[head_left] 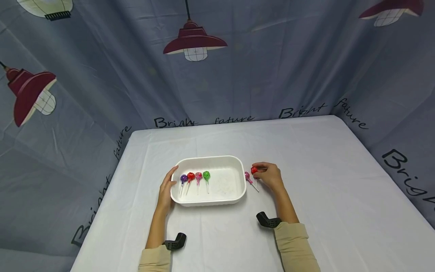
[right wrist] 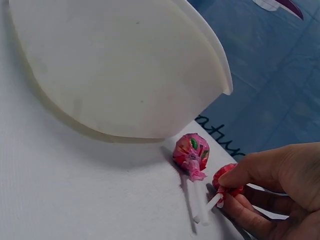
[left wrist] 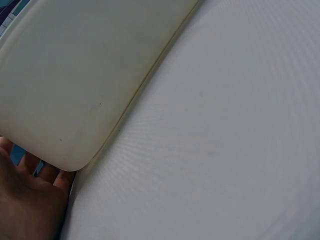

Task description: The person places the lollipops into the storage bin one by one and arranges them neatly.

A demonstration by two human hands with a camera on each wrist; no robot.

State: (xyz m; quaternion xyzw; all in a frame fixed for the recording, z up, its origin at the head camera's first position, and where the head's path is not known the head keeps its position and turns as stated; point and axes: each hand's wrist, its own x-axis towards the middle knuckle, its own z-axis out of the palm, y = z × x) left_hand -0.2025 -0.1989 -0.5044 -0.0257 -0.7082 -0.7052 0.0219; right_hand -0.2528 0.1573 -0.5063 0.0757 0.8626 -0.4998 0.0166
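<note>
A white tray holds a row of lollipops: a purple lollipop, a red one, a pink one and a green lollipop. My left hand grips the tray's left end, thumb over the rim; in the left wrist view its fingers reach round the outer wall. Just right of the tray, my right hand pinches a red lollipop between thumb and fingers, close over the table. Beside it a pink lollipop lies on the cloth, its stick pointing toward me.
The table is covered with white cloth. Behind it hangs a grey-blue curtain printed with red lamps and lettering. Black wrist mounts sit on both wrists, near the beige sleeves.
</note>
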